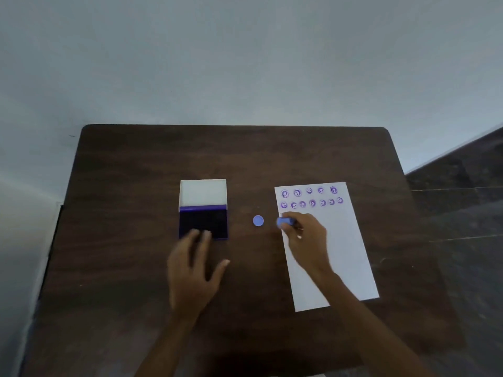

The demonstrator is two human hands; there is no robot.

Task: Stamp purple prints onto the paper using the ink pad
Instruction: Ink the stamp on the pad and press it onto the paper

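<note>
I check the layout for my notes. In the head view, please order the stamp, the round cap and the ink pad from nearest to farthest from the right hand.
1. Stamp: held in the right hand.
2. Round cap: on the table, just left.
3. Ink pad: far left, by the left hand.

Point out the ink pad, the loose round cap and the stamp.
ink pad (203, 223), head view, on its dark inked surface.
round cap (258, 220), head view, on its flat top.
stamp (283, 221), head view, on its exposed purple end.

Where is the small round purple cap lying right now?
In the head view, the round purple cap lies alone on the dark table, between the open ink pad and the stamped paper.
</note>
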